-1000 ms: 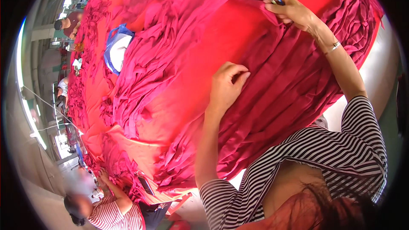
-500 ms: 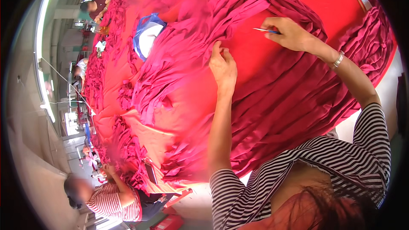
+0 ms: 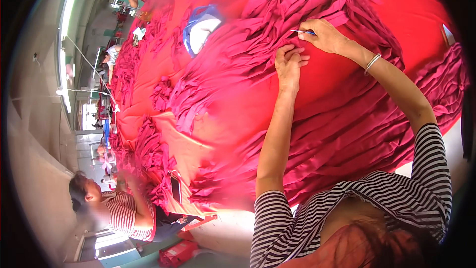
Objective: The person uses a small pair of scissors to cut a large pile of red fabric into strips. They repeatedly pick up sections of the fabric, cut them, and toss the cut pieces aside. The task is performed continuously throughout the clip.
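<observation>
In my right hand [image 3: 322,35] is a pair of small thread snips [image 3: 308,32] with a blue handle and a thin metal tip pointing left. The hand is closed around them, over gathered crimson fabric strips [image 3: 267,17]. Just below and to the left, my left hand [image 3: 289,69] hovers at the edge of the strips, over a bare stretch of bright red cloth [image 3: 327,77]. Its fingers are bent and apart, and I see nothing held in them. More crimson fabric [image 3: 337,134] lies in long folds beneath my forearms.
A blue bag with white contents [image 3: 201,30] sits among the fabric at upper left. A dark phone [image 3: 175,188] lies near the table's lower left edge. A person in a striped top [image 3: 124,213] is at lower left; others work farther along. A red crate [image 3: 177,254] is on the floor.
My left hand has moved right and slightly up, close to my right hand. The snips are now over the gathered strips. The whole view has shifted a little.
</observation>
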Action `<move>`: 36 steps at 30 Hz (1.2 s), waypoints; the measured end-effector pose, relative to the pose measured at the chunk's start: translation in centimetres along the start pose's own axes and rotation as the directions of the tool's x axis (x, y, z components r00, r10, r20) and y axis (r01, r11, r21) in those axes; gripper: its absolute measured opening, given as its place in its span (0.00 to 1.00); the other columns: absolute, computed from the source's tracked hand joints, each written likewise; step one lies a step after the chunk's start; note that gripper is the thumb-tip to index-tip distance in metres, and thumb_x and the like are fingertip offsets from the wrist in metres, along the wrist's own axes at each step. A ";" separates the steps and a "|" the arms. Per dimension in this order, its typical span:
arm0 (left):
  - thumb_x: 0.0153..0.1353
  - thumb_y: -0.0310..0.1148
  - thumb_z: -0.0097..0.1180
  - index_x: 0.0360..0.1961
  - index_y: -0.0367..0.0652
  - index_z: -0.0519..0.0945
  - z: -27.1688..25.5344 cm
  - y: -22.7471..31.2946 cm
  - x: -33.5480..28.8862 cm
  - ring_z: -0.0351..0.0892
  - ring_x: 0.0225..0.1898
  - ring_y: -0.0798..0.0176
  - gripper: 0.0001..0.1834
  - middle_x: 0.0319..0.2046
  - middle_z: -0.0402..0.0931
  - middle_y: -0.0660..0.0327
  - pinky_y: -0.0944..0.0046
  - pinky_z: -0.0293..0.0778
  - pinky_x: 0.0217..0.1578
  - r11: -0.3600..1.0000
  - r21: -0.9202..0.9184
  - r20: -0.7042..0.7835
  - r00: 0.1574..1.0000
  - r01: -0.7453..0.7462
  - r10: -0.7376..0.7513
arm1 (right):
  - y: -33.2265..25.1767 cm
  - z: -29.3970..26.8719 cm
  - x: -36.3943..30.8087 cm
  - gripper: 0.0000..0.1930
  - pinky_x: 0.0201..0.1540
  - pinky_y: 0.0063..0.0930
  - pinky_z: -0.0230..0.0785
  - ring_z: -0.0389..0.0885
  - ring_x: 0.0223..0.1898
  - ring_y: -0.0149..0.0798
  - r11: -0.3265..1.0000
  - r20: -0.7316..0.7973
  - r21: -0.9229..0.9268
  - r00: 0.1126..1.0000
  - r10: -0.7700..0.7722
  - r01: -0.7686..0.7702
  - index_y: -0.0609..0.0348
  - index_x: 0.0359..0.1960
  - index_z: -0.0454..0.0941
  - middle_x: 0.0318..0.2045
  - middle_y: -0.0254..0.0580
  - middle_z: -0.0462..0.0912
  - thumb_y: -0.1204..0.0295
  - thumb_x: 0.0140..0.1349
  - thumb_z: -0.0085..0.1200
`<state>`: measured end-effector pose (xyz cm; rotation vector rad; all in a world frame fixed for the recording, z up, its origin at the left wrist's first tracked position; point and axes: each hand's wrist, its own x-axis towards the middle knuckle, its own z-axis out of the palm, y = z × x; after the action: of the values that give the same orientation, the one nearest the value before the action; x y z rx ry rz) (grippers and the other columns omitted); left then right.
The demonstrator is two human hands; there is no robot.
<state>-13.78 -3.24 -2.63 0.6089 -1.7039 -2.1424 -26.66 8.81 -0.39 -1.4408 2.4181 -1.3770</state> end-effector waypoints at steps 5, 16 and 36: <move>0.63 0.26 0.56 0.43 0.34 0.75 0.1 -0.7 -0.6 0.83 0.30 0.60 0.09 0.34 0.81 0.51 0.65 0.80 0.31 0.997 -0.072 -0.033 0.999 0.016 -0.018 | 1.4 1.2 0.2 0.14 0.37 0.45 0.67 0.76 0.32 0.53 0.996 0.065 -0.031 0.995 -0.082 0.084 0.63 0.32 0.76 0.27 0.54 0.78 0.62 0.64 0.54; 0.59 0.20 0.56 0.30 0.30 0.78 0.5 -1.2 -1.1 0.75 0.13 0.67 0.03 0.18 0.78 0.56 0.69 0.71 0.12 0.987 0.130 -0.009 0.996 -0.092 0.094 | 3.0 0.1 -0.9 0.09 0.32 0.33 0.58 0.63 0.26 0.37 0.998 0.111 0.055 0.993 -0.039 0.033 0.63 0.30 0.68 0.22 0.44 0.65 0.73 0.65 0.52; 0.64 0.27 0.56 0.37 0.31 0.80 -0.5 -1.2 -2.3 0.78 0.18 0.69 0.07 0.23 0.81 0.57 0.73 0.68 0.14 0.977 0.210 -0.018 0.999 -0.030 0.034 | -1.2 -3.7 -8.2 0.13 0.43 0.38 0.72 0.82 0.39 0.52 0.984 0.217 0.058 0.964 0.151 -0.167 0.65 0.42 0.78 0.34 0.52 0.82 0.67 0.66 0.50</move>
<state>-11.53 -2.23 -3.58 0.6527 -1.9306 -1.9413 -22.61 16.92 -0.52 -1.2716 2.2671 -1.2002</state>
